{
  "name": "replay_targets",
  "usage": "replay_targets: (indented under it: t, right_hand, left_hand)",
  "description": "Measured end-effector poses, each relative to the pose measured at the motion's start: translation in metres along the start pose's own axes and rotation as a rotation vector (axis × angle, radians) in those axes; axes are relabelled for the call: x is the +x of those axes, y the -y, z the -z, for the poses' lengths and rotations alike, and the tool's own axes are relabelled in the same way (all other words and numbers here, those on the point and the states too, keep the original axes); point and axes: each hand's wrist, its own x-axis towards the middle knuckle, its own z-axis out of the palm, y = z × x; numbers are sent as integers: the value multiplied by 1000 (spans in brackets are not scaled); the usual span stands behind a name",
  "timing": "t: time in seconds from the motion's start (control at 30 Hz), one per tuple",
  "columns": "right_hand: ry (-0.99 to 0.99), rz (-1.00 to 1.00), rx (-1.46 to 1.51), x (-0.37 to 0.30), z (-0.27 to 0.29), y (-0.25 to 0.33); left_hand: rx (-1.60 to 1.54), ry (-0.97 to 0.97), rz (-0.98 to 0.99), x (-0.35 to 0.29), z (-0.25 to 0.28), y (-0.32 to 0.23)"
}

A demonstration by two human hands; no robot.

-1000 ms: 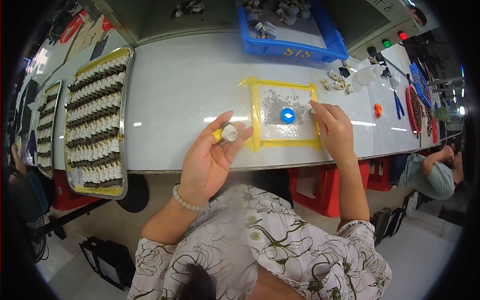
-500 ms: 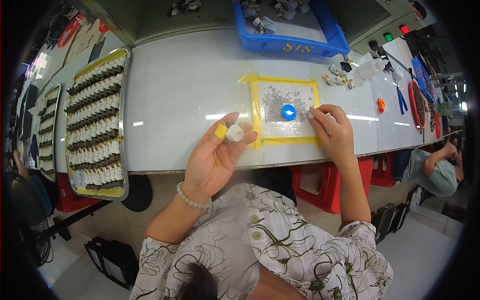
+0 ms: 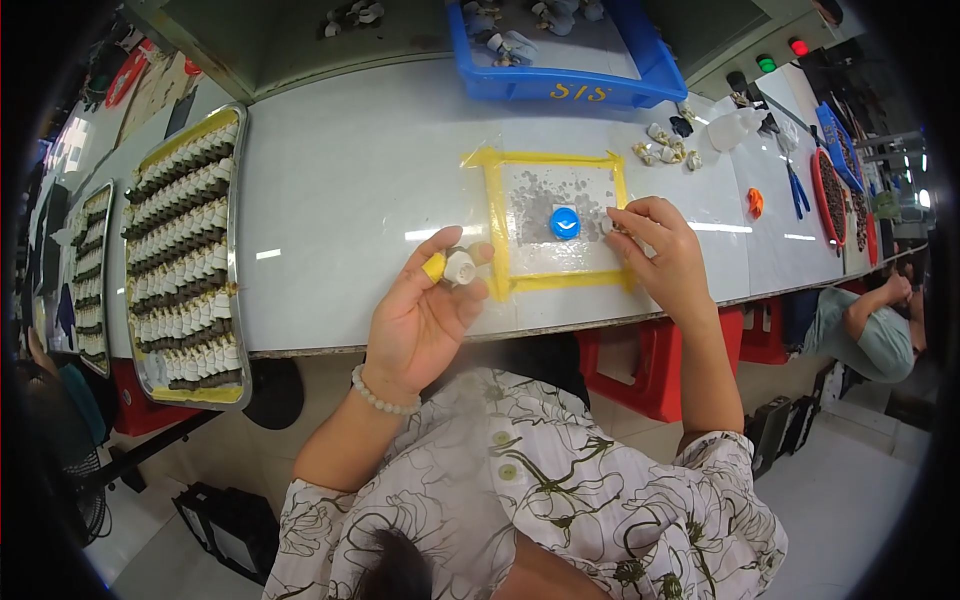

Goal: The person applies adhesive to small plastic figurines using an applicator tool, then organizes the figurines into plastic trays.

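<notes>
My left hand [image 3: 425, 315] is raised over the table's front edge. Its thumb, with a yellow wrap near the tip, and its fingers grip a small white knob-like piece [image 3: 460, 267]. At the right side of a yellow-taped square [image 3: 495, 230], my right hand [image 3: 662, 250] pinches a small pale piece [image 3: 608, 227], whose kind I cannot make out. Inside the square, between the hands, sits a round blue container [image 3: 565, 223] with something white on top. Grey spots speckle the surface around it.
At left stands a metal tray [image 3: 240, 200] with rows of white-and-dark pieces. A blue bin [image 3: 560, 90] is at the back. Several small pieces [image 3: 668, 152], a clear bottle [image 3: 735, 128], an orange item [image 3: 755, 203] and blue-handled pliers [image 3: 797, 192] lie at right. Red stools [image 3: 640, 375] stand below.
The white piece has turned slightly in my left hand, and the fingers have curled closer around it. My right fingertips have moved slightly nearer the blue container. The whole view has shifted a little.
</notes>
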Motion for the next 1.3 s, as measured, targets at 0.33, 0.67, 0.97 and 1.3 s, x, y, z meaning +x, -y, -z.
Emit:
replay_targets:
  t: [0.33, 0.67, 0.97, 1.3]
  right_hand:
    - [110, 17, 170, 20, -3, 16]
    - [160, 155, 43, 33, -7, 19]
    - [141, 106, 130, 32, -8, 19]
    - [109, -64, 619, 23, -8, 25]
  left_hand:
    - [298, -179, -39, -4, -7, 4]
    - [405, -169, -27, -2, -7, 10]
    - [437, -205, -58, 2, -9, 18]
    - [632, -171, -122, 11, -9, 26]
